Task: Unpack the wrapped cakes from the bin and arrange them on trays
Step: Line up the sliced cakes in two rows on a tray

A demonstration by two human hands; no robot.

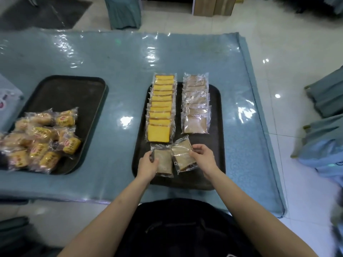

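We see a long surface point(120, 58) under a glossy teal cover, carrying two dark trays. The left tray point(70, 89) holds a loose heap of small yellow-labelled cakes point(42, 140) in clear wrappers at its near end. The right tray point(216, 145) bears two neat overlapping rows running away from us: a row of bright yellow cake slices point(161, 108) on the left and a row of pale brown slices point(195, 104) on the right, each in crinkled clear film. At the tray's near end lie two more brown wrapped cakes, side by side. The left hand point(147, 165) has its grip closed round the left cake point(163, 161), which lies straight; the right hand point(203, 157) pinches the right cake point(182, 155), which sits tilted, with pale lettering on its wrapper.
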